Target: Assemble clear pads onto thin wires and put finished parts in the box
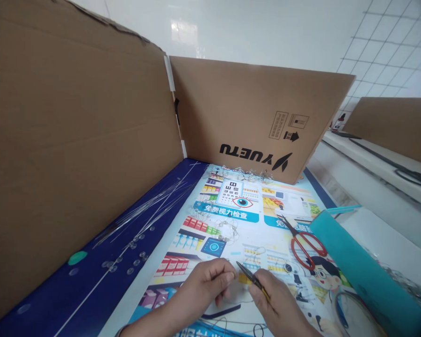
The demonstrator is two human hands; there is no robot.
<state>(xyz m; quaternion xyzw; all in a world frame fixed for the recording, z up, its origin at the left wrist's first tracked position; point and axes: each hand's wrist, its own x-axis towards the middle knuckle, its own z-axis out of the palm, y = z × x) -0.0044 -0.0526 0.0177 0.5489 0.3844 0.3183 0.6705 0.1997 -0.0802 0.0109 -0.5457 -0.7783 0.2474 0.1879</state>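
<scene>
My right hand (277, 299) is shut on a pair of slim metal tweezers (252, 279), with their tips reaching toward my left hand (208, 283). The left hand's fingers are curled together close to the tweezer tips. Anything between them is too small to make out or hidden. A small yellow patch (244, 279) lies just below the tweezers, possibly printed on the glossy shop-themed poster (182, 299) under my hands. Thin dark wires (228, 322) curve across the poster near my wrists.
Clusters of clear beads on wire (224, 229) lie on the poster. Red-handled scissors (307, 248) sit to the right, beside a teal tube (365, 267). Loose beads (129, 255) and thin rods (147, 210) lie on a dark blue board (80, 285). Cardboard panels (73, 131) stand left and ahead.
</scene>
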